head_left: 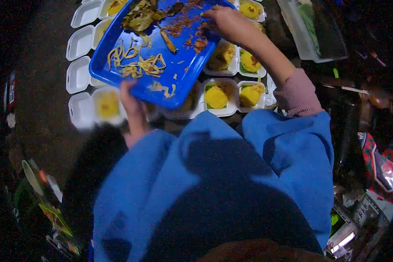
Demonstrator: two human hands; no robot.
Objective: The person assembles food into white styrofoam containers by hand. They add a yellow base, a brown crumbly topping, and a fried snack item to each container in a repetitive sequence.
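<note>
My left hand (134, 109) grips the near left edge of a blue plastic tray (118, 32), held tilted above rows of foam boxes. At the tray's far right side, my right hand (231, 27) reaches over the rim with its fingers drawn together. Whatever they hold is too small to make out. Inside the tray lie pale noodle-like strips (139, 65), reddish-brown shreds (179, 26) and a clump of wilted brown leaves (142, 16). Under and around it stand opened white foam boxes (80, 75) with mounds of yellow rice (216, 97), some on green leaf pieces. The tray hides several boxes.
A clear plastic container (299, 32) with something green in it lies at the far right. Patterned red packaging (377, 163) lies to the right of me. Various dark, cluttered items line both sides. The dark surface (43, 100) stretches left of the boxes.
</note>
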